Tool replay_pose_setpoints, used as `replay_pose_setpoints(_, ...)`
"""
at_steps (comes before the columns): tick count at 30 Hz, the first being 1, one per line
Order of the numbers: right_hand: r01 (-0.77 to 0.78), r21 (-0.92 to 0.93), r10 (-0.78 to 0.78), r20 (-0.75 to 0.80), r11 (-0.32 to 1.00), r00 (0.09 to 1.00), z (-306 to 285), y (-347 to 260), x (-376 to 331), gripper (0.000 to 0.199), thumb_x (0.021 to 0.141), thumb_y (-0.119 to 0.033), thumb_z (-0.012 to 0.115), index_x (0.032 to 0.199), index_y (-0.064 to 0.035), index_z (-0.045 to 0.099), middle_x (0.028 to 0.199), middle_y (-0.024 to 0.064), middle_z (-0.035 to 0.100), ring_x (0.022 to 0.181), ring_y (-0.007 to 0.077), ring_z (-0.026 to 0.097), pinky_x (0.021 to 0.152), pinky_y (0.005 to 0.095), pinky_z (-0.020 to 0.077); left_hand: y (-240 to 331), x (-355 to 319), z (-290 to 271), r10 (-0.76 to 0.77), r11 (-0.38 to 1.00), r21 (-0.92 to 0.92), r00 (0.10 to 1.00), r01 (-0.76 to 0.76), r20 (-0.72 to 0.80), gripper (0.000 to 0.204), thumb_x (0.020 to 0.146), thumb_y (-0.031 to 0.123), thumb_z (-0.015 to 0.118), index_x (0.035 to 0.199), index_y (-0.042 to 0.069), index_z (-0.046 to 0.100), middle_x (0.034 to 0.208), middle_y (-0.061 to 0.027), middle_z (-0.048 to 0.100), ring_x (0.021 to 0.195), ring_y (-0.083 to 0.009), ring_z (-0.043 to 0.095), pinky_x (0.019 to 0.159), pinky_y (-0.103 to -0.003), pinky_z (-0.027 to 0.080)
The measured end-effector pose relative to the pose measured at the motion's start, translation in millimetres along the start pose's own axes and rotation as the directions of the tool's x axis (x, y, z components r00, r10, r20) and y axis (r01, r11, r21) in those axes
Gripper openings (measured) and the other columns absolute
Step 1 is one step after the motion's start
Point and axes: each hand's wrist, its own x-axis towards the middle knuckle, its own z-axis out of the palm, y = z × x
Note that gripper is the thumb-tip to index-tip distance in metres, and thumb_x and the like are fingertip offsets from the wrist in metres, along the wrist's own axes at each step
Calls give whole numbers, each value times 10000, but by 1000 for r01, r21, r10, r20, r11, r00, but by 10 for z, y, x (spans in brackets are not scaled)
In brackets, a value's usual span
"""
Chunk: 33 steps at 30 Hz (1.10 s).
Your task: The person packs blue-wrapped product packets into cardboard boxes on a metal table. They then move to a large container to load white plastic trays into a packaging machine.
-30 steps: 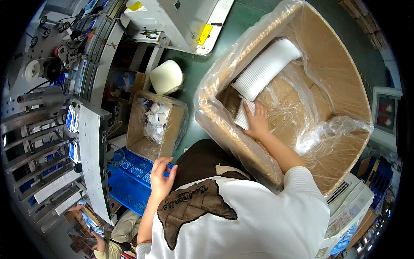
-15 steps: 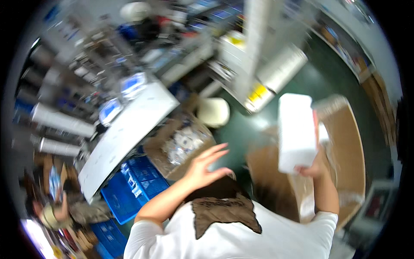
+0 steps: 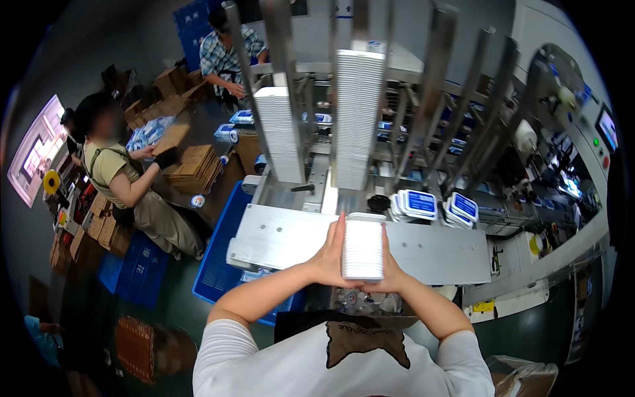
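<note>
Between both hands I hold a stack of thin white plastic pieces (image 3: 363,248), upright above the metal ledge (image 3: 436,253). My left hand (image 3: 326,261) presses along its left side, fingers extended upward. Around the right side and under the lower end wraps my right hand (image 3: 391,270). Just beyond stand two taller stacks of similar white pieces, a high one (image 3: 359,112) and a shorter one (image 3: 279,132), between upright metal rails. Blue-and-white flat packs (image 3: 418,204) lie in small piles behind the ledge.
A blue crate (image 3: 215,264) sits left under the ledge, with a box of clear plastic bits (image 3: 368,301) below my hands. To the left, a co-worker (image 3: 126,165) handles flattened cardboard (image 3: 193,165); another person (image 3: 225,53) stands farther back. A machine panel (image 3: 605,132) is at right.
My view has swung from the large carton to the machine. The white stack, held in my right hand alone, is now in front of me with both hands on it.
</note>
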Motion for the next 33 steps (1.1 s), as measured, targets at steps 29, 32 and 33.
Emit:
replay_pose_setpoints(29, 141, -676, 426, 597, 723, 680, 148, -690, 1524, 1175, 557, -333, 820, 1515, -208, 154, 1252, 273, 396, 1209, 411, 368, 936, 508, 316, -1205, -754, -1119, -660, 315, -775, 713, 548, 235, 616, 988, 475, 367, 1396, 14, 334, 1362, -152, 454, 1248, -228, 447, 1072, -354, 338)
replay_pose_setpoints(32, -11, -690, 559, 576, 723, 596, 65, -652, 1695, 1220, 565, -384, 811, 1523, -198, 80, 1247, 304, 358, 1193, 443, 357, 936, 531, 329, -1243, -884, -1110, -688, 576, -724, 704, 380, -178, 378, 906, 96, 619, 1234, -4, 460, 1192, -118, 541, 1066, -171, 541, 935, -295, 451)
replay_pose_setpoints(33, -134, -611, 529, 530, 780, 663, -35, -645, 1848, 1224, 570, -392, 800, 1523, -184, 61, 1252, 321, 339, 1197, 460, 347, 957, 548, 323, -1345, -960, -1010, -664, 630, -694, 706, 350, -246, 391, 867, 48, 658, 1214, 0, 484, 1177, -114, 548, 1018, -169, 570, 903, -290, 474)
